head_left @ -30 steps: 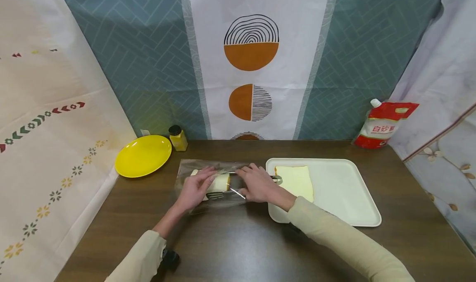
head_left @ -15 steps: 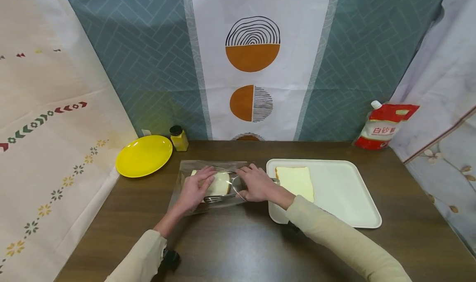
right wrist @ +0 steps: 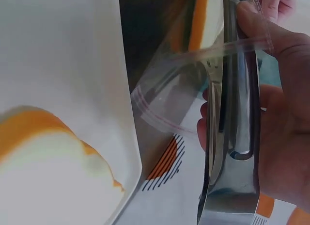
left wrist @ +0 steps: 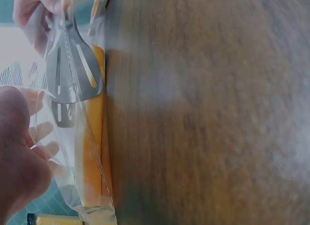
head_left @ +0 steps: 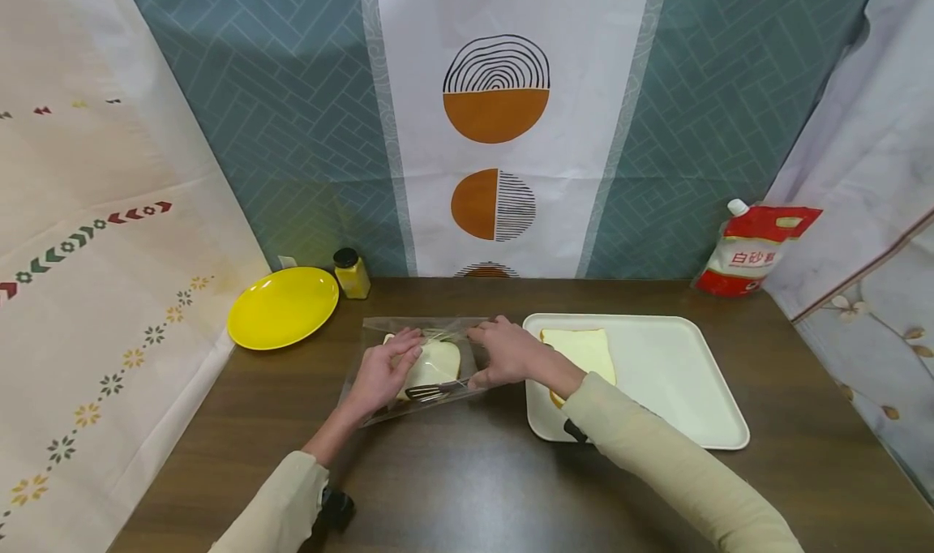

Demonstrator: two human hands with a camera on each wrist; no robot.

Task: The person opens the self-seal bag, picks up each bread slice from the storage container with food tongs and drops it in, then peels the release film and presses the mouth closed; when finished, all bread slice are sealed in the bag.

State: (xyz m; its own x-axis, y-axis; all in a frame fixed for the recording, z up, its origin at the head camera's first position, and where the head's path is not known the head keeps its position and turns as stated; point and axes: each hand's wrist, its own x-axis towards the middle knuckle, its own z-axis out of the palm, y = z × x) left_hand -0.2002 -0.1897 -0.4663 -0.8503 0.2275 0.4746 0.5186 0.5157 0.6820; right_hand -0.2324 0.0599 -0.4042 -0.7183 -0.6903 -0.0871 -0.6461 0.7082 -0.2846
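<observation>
A clear plastic bag lies on the table with a white, brown-crusted bread slice inside. My left hand grips the bag over the slice's left part; in the left wrist view its fingers show through the film, thumb on the near side. Metal tongs lie along my right hand, thumb on one arm and fingers round the other. Their slotted blades stand spread inside the bag, at the slice's edges. The bag's mouth surrounds the tongs close to my right thumb.
A white tray on the right bears another bread slice, partly covered by my right forearm. A yellow plate and a small black-capped yellow jar stand back left. The red and white pouch leans at the back right.
The bag and its slice have shifted slightly right. The tongs' handle end, earlier visible over the tray beyond my right hand, is now mostly hidden. My left hand stays in place.
</observation>
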